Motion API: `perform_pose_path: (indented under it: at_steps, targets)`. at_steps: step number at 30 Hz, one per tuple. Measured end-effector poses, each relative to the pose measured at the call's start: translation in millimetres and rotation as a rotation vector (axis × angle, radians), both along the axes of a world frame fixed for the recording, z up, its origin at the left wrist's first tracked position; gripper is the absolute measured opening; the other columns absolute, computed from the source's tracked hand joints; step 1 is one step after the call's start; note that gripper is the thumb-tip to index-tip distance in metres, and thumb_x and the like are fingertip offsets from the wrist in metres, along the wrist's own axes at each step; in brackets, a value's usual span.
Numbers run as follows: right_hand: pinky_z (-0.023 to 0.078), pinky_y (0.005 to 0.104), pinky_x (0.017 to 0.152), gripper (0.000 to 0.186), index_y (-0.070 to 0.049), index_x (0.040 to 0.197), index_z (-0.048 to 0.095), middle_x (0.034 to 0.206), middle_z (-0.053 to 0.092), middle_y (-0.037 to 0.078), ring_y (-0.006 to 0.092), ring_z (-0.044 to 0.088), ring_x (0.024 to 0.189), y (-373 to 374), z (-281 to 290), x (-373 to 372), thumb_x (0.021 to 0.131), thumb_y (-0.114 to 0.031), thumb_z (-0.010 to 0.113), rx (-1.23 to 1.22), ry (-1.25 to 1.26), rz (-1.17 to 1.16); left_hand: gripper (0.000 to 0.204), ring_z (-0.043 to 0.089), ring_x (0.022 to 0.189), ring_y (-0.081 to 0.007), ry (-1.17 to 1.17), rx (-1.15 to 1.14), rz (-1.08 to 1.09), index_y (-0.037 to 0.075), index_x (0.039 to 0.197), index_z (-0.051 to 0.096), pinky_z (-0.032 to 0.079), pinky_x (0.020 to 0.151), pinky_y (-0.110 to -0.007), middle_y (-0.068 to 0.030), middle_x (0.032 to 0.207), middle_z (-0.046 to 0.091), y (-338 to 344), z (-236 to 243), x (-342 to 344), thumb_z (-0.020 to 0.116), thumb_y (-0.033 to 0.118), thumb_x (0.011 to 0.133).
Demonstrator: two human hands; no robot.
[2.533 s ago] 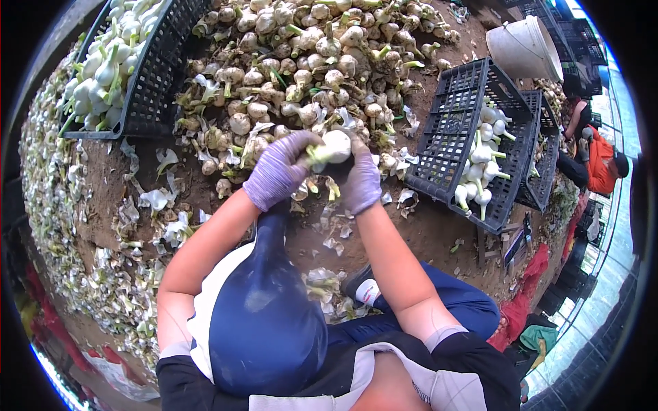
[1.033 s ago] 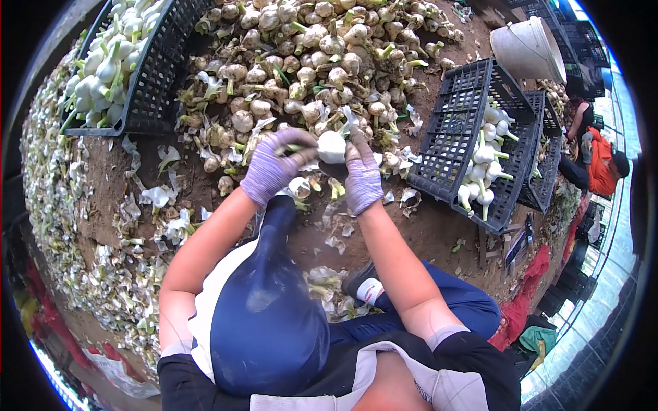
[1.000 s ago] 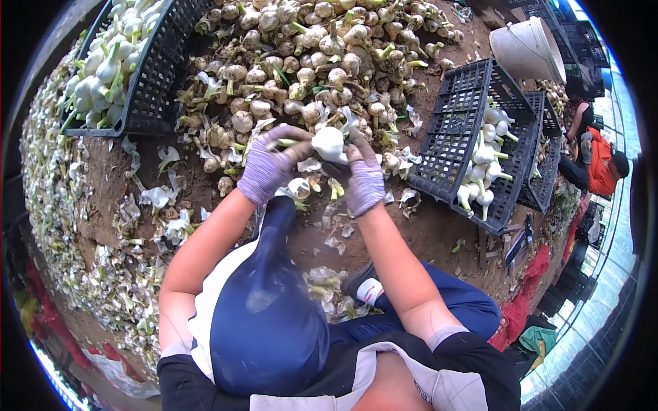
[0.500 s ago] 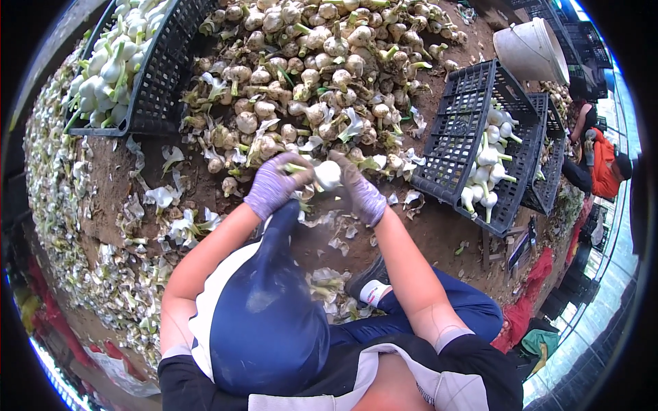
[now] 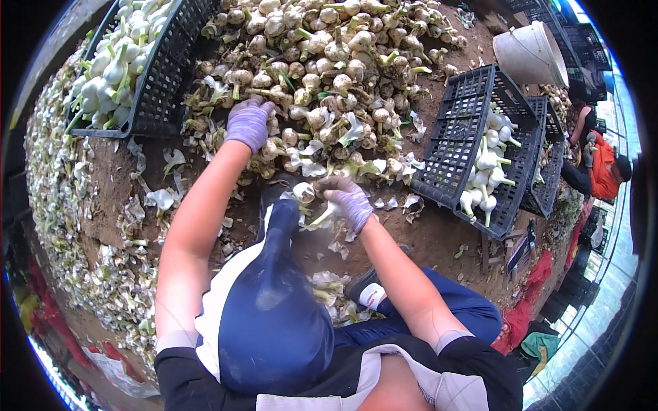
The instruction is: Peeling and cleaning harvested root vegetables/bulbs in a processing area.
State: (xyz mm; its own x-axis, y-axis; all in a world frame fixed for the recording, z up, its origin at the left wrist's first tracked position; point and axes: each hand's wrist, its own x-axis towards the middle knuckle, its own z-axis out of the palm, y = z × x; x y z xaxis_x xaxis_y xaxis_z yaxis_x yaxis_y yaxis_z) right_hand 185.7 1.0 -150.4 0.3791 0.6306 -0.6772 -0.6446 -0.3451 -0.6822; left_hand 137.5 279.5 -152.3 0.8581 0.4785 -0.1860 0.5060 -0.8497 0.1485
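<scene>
My left hand point(image 5: 248, 126), in a purple-grey glove, reaches into the heap of unpeeled garlic point(image 5: 322, 75). Its fingers bend down among the bulbs, and their tips are hidden. Above my raised knee, my gloved right hand point(image 5: 348, 201) is closed, with a pale green garlic stalk point(image 5: 321, 216) sticking out below its fingers. The bulb itself is mostly covered by the hand. Just left of those fingertips is a round whitish piece point(image 5: 303, 192), either a bulb or loose skin; I cannot tell which.
A black crate point(image 5: 161, 75) full of clean white garlic stands at the upper left. To the right, a tilted black crate point(image 5: 449, 137) holds several white bulbs, with a white bucket point(image 5: 528, 53) behind. Peeled skins point(image 5: 116, 274) litter the ground. A person in orange point(image 5: 603, 168) sits far right.
My left hand has let go of the white garlic bulb and moved up and left to the heap. The right hand has come slightly down and nearer me.
</scene>
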Motion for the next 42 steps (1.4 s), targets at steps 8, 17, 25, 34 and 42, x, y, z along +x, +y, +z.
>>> perform_pose_path:
  at_steps: [8,17,25,34,42]
  targets:
    - [0.054,0.0309,0.063,0.036,0.0,0.114,0.052,0.094,0.063,0.012,0.0195,0.065,0.073,9.2,15.5,8.4,0.089,-0.025,0.059,0.076,0.136,-0.125,0.034,0.054,0.097,-0.0261,-0.64,-1.135,0.375,0.006,0.104,0.053,0.046,0.085,-0.039,-0.0123,0.087,0.057,-51.6,26.7,-12.7,0.066,0.005,0.073]
    - [0.045,0.0276,0.083,0.057,0.001,0.118,0.048,0.101,0.06,0.007,0.0134,0.054,0.091,51.7,38.9,28.5,0.082,-0.039,0.067,0.203,-0.273,0.089,0.054,0.055,0.1,-0.0353,-0.431,-0.577,-0.261,0.014,0.12,0.051,0.045,0.085,-0.042,-0.0142,0.111,0.057,-90.1,79.4,-15.2,0.058,-0.001,0.068]
    - [0.047,0.0292,0.083,0.057,0.0,0.116,0.052,0.1,0.062,0.008,0.0152,0.058,0.093,48.6,57.8,22.2,0.076,-0.036,0.073,0.091,-0.289,0.207,0.058,0.058,0.095,-0.0339,-0.331,-0.511,-0.353,0.016,0.121,0.051,0.045,0.078,-0.042,-0.0136,0.108,0.059,-82.5,87.0,-19.9,0.063,0.005,0.065]
    - [0.047,0.0284,0.079,0.052,-0.002,0.117,0.052,0.1,0.059,0.004,0.0132,0.056,0.089,41.9,60.8,31.0,0.078,-0.033,0.067,0.177,-0.12,0.172,0.049,0.057,0.1,-0.0315,-0.385,-0.863,-0.07,0.013,0.121,0.054,0.045,0.088,-0.037,-0.0168,0.106,0.06,-74.7,75.6,-31.1,0.061,0.001,0.074]
    - [0.044,0.029,0.087,0.059,-0.002,0.126,0.045,0.106,0.056,0.008,0.0159,0.053,0.098,39.0,62.1,30.7,0.08,-0.032,0.068,0.185,-0.287,0.077,0.034,0.062,0.084,-0.0147,-0.506,-1.118,0.022,0.005,0.114,0.057,0.052,0.075,-0.028,-0.005,0.094,0.063,-78.5,68.4,-28.1,0.061,0.006,0.081]
